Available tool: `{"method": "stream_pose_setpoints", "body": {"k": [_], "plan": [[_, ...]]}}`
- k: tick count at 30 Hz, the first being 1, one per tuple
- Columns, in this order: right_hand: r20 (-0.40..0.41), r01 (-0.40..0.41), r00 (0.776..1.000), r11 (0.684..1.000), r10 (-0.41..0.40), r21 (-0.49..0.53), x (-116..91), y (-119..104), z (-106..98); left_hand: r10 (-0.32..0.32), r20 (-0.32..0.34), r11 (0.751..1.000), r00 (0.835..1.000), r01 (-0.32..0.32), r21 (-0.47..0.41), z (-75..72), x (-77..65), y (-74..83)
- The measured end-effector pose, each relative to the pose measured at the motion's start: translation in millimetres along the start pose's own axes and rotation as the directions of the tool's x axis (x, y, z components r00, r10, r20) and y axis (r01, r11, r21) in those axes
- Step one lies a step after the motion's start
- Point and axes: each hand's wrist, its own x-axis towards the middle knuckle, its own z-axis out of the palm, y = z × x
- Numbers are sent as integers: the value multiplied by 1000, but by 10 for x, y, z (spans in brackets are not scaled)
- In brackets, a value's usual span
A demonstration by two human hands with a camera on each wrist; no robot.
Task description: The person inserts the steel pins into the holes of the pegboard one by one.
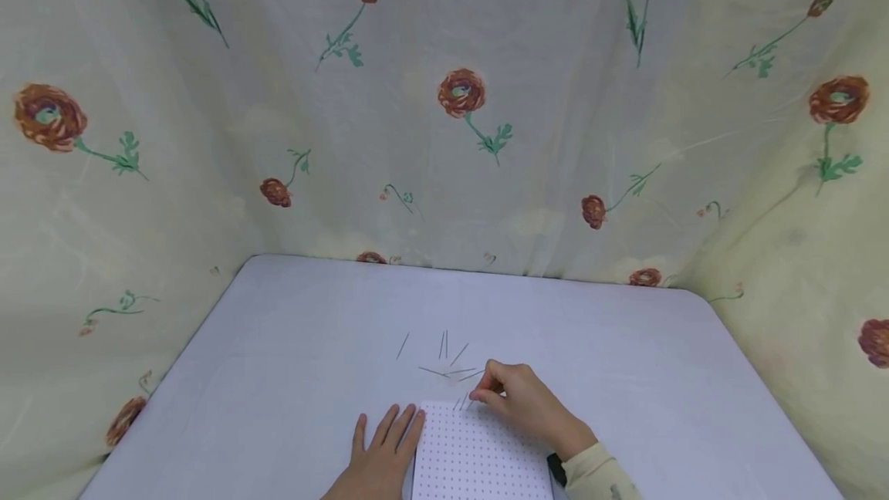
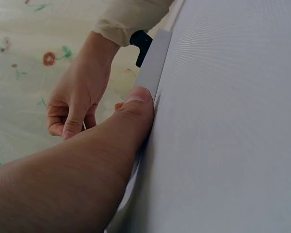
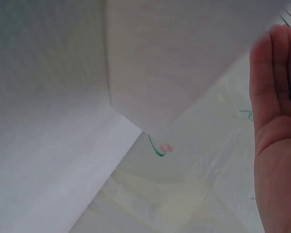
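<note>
A white board (image 1: 479, 454) covered in rows of small dots or holes lies at the table's front. My left hand (image 1: 384, 450) rests at the board's left edge with its fingers straight and spread; its thumb (image 2: 138, 97) touches the board's side in the left wrist view. Over the board's far edge, my right hand (image 1: 517, 400) pinches a thin dark needle (image 1: 470, 403) between thumb and fingertips. Beside it, a couple of similar needles (image 1: 456, 404) stand tilted at that edge. In the right wrist view the right hand's pinch is hidden.
Several loose thin needles (image 1: 447, 344) lie scattered on the white table (image 1: 312, 346) beyond the board. A black device (image 1: 556, 469) shows by the right wrist. Flower-patterned curtains (image 1: 535, 137) surround the table's back and sides.
</note>
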Motion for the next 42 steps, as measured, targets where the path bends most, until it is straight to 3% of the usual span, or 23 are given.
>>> {"method": "stream_pose_setpoints", "body": {"k": [17,42], "plan": [[0,28,1000,1000,-28,0,-14,-10,41,0,2,1000,1000,0,26,11,-1,-4],[19,-43,999,999,43,10,-16,-67,71,-15,5,1000,1000,15,15,1,-1,9]]}}
